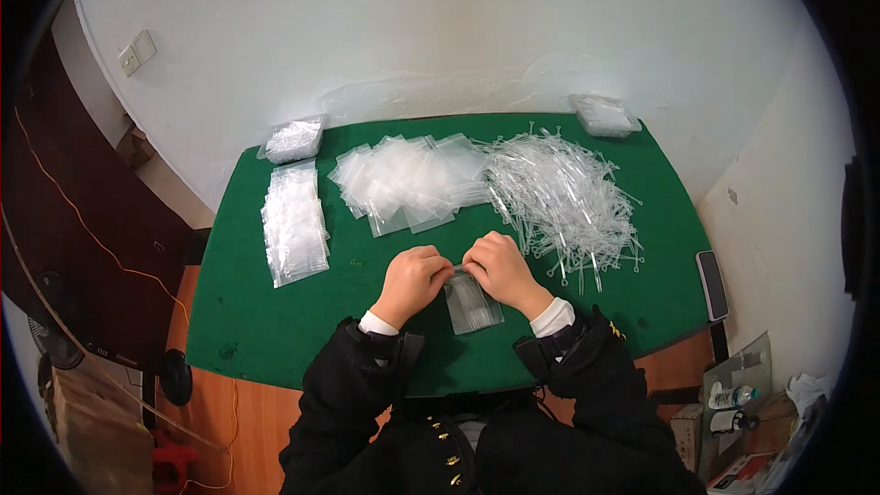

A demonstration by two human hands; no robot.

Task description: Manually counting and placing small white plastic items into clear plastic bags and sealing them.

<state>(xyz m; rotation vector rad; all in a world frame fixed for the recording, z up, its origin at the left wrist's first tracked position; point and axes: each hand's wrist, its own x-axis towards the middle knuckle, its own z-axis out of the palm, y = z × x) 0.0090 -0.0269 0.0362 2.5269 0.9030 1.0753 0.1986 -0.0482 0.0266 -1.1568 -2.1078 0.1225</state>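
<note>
Between my two hands a small clear zip bag (476,308) hangs toward the near edge of the table, with several thin clear plastic sticks inside it. My left hand (417,277) pinches the bag's top edge at its left corner. At the right corner my right hand (500,266) pinches the same edge, its fingers closed. Just beyond my hands lies a spread pile of flat clear bags (403,179). To the right of that, a large heap of loose clear plastic sticks with small ringed ends (564,197) covers the table.
A row of overlapping filled bags (295,225) runs along the left of the green table (238,321). Clear packs stand at the back left (293,139) and back right (605,116). A phone (711,285) lies at the right edge. Beyond it, a low shelf holds a bottle (733,396).
</note>
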